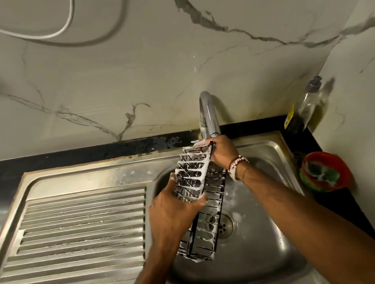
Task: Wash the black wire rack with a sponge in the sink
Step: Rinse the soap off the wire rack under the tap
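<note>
The black wire rack [212, 194], coated in white soap foam, hangs tilted over the steel sink basin [263, 248]. My left hand [171, 213] grips its middle from the left, thumb across the wires. My right hand [223, 151] holds the rack's far upper end, just under the tap spout [208, 115]. A green sponge [322, 172] lies foamy in a red bowl [341, 165] on the counter to the right, in neither hand. No running water is visible.
A ribbed steel drainboard [78, 236] fills the left side. A clear soap bottle [309, 101] and a yellow-black packet [290, 117] stand in the back right corner. The drain [225, 225] sits under the rack. Marble walls close in behind and to the right.
</note>
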